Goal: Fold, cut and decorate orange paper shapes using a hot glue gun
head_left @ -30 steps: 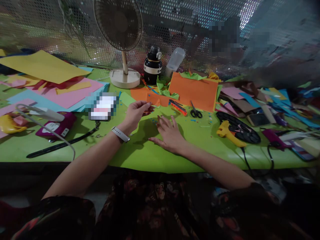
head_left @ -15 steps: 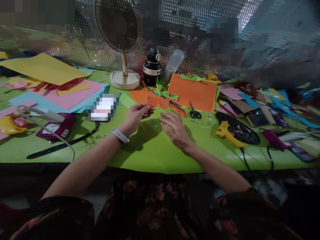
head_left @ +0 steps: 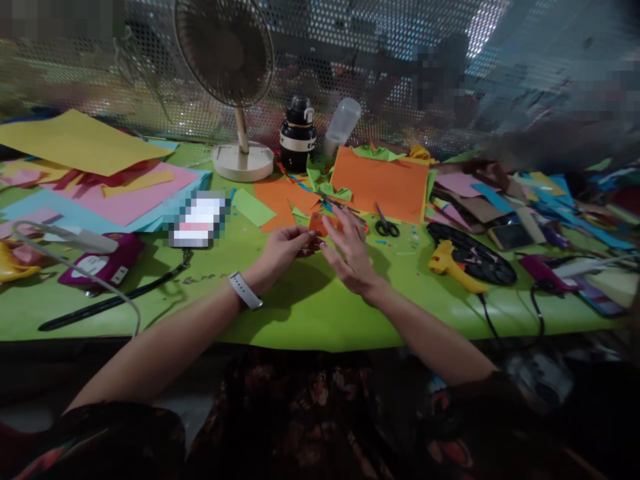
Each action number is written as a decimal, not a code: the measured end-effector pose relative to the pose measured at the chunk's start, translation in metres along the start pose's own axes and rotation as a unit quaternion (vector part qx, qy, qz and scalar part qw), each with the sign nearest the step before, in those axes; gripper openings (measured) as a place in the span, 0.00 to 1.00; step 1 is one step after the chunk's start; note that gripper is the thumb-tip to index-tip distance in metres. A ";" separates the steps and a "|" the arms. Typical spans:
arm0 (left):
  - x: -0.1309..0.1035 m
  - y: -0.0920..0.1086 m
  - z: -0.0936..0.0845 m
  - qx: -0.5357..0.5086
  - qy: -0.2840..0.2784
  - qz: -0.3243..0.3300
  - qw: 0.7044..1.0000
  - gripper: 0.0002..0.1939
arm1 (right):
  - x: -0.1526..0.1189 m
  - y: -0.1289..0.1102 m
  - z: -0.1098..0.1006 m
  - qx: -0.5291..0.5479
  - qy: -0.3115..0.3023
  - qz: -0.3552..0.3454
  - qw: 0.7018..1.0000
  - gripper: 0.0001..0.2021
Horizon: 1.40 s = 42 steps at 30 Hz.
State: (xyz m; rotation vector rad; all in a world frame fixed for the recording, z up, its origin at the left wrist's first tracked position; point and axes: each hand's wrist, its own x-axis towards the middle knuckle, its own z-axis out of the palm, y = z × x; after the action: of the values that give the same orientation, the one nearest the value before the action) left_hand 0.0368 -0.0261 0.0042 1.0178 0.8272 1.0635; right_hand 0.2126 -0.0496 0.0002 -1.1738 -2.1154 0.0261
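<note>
A small piece of orange paper point(head_left: 317, 223) is between my hands over the middle of the table. The thumb and fingertips of my left hand point(head_left: 286, 251) pinch its near edge. My right hand point(head_left: 349, 252) is beside it on the right, fingers apart and stretched out, overlapping the paper's right side in the view. I cannot tell whether they touch it. Just beyond lie a cutter with an orange-red end point(head_left: 345, 208), partly hidden by my right fingers, and black scissors point(head_left: 386, 224).
A fan point(head_left: 243, 167), a black bottle point(head_left: 298, 137) and a large orange sheet point(head_left: 383, 181) stand or lie at the back. Coloured papers point(head_left: 125, 190) and a lit phone point(head_left: 199, 223) are left. A yellow glue gun point(head_left: 457, 268) with a cord rests right, by a black tray point(head_left: 493, 260).
The orange piece has come off the table toward me, in my left fingers. My right hand has moved up beside it. The whole view has shifted slightly.
</note>
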 end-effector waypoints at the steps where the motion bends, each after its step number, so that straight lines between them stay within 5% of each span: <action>1: -0.001 0.000 0.000 0.003 -0.002 0.002 1.000 0.10 | 0.000 0.000 0.000 -0.018 -0.008 0.006 1.000 0.30; 30: 0.000 -0.002 0.005 0.068 -0.005 0.067 0.995 0.05 | 0.002 -0.011 -0.003 -0.156 -0.050 0.026 0.986 0.33; 42: -0.005 0.001 0.006 0.078 -0.034 0.057 0.995 0.07 | 0.010 0.003 -0.009 0.056 0.096 0.083 0.990 0.23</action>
State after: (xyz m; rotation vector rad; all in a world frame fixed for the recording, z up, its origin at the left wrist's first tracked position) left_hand 0.0406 -0.0317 0.0078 1.2378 0.8146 1.0667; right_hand 0.2168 -0.0429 0.0116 -1.2308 -1.8227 0.1034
